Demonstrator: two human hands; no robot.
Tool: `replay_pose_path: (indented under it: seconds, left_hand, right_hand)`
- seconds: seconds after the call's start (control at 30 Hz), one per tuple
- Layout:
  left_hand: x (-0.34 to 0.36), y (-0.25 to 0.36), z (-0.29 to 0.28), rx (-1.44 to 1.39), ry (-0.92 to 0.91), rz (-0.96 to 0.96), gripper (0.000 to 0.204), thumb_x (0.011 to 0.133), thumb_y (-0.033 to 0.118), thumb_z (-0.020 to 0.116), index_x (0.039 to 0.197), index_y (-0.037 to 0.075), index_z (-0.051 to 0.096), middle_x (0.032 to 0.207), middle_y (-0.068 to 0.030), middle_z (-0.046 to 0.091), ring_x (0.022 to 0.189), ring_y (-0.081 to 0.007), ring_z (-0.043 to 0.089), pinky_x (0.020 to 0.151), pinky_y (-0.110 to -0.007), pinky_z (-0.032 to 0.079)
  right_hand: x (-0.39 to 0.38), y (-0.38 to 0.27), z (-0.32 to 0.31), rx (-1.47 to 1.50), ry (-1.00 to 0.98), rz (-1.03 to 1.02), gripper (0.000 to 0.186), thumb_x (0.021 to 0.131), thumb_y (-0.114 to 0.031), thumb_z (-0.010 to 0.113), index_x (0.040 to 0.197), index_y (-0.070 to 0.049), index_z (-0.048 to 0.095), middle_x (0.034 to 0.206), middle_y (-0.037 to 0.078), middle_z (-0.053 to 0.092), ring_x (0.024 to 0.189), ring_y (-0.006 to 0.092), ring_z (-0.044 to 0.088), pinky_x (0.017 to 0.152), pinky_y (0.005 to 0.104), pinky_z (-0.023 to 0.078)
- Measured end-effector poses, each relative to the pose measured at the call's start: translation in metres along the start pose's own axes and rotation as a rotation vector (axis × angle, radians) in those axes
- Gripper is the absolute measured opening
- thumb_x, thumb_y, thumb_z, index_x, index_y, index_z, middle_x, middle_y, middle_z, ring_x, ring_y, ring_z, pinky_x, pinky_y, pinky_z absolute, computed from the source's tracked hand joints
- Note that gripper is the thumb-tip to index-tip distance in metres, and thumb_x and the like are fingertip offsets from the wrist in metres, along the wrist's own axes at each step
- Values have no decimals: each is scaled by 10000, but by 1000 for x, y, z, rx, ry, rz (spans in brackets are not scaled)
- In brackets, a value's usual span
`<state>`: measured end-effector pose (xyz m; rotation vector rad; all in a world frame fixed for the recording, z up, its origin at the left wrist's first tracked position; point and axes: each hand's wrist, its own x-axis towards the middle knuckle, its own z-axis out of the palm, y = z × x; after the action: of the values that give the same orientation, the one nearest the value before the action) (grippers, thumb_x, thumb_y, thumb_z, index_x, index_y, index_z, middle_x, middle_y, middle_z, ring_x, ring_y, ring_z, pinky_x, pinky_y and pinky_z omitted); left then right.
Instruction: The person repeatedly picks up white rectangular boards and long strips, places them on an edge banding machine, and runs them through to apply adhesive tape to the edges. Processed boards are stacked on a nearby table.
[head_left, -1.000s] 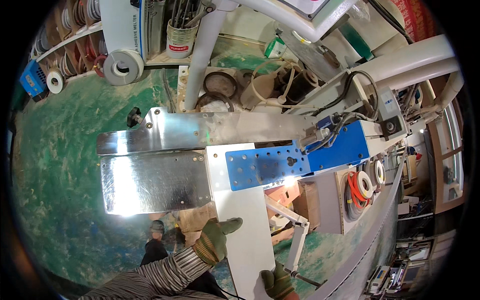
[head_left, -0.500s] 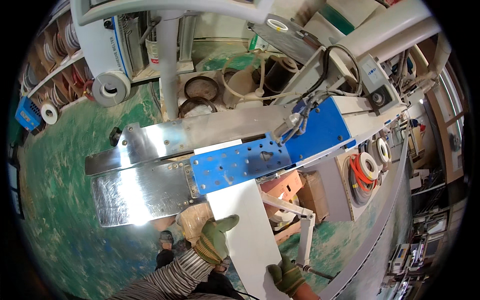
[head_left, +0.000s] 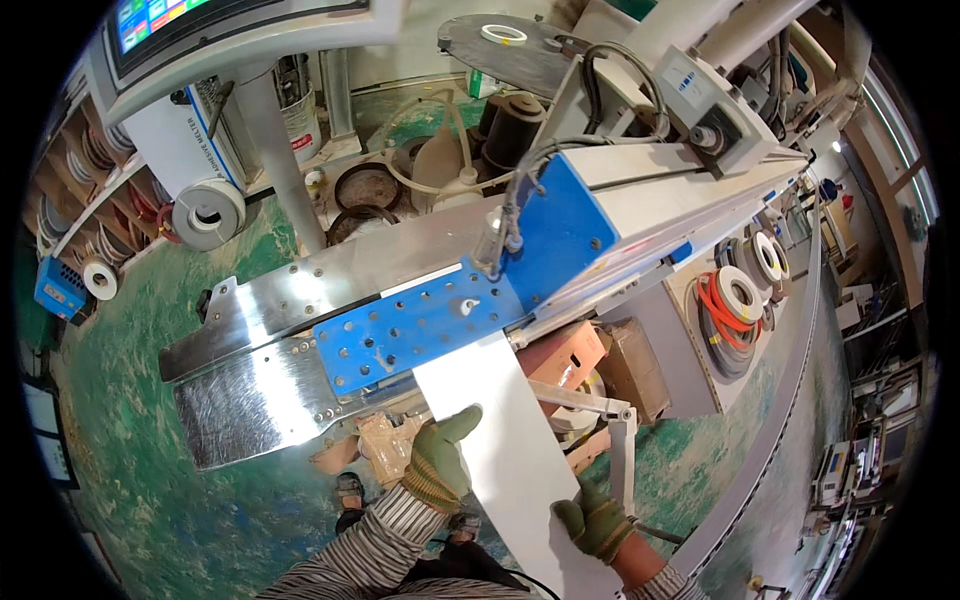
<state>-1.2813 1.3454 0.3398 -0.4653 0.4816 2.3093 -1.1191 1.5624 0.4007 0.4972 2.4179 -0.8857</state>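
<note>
A long white panel (head_left: 510, 450) runs from near my body to beneath a blue perforated plate (head_left: 420, 325) on a machine. My left hand (head_left: 440, 462), in a green glove with a ribbed cuff, grips the panel's left edge, thumb lying on top and fingers partly hidden. At the right edge, closer to me, my right hand (head_left: 597, 522) in a matching glove also holds the panel. Polished steel plates (head_left: 250, 410) extend left of the blue plate. A blue housing (head_left: 565, 225) with cables rises at the plate's right end.
A jointed light-grey support arm (head_left: 622, 450) stands right of the panel. Cardboard boxes (head_left: 632, 370) sit beneath the machine. Rolls of edge tape (head_left: 738, 293) lie on a board at right. A screen (head_left: 160, 25) overhangs the upper left. Behind the machine are round pans (head_left: 372, 187) and hoses.
The panel has moved right along the machine, away from the blue plate's left end, with both hands still on it. My view has shifted, bringing the screen into sight.
</note>
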Motion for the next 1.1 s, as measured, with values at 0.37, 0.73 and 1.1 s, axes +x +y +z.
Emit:
replay_pose_path:
  seconds: [0.37,0.73,1.1]
  left_hand:
    - [75,-58,57,-29,-32,34,446,975,140,603,1378,-39,539,1296,-200,654,1143,-354,664,1002,-486,549]
    - [179,-105,88,87,-110,15,483,959,161,605,1396,-27,522,1349,-220,612,1199,-375,623,1023,-514,526]
    - [-29,-124,4,778,-335,-728,382,1043,392,567,1245,70,596,1001,-101,685,928,-231,682,761,-362,559]
  right_hand:
    - [30,65,-73,20,167,-121,559,976,-451,596,1310,-6,541,956,262,689,884,464,662,808,531,521]
    - [57,112,-149,-138,302,-210,532,980,-456,580,1297,-31,606,1206,265,668,1158,446,616,987,474,483]
    - [-170,-52,164,333,891,-151,305,957,-212,637,1210,-45,671,1087,187,702,1003,373,674,850,451,542]
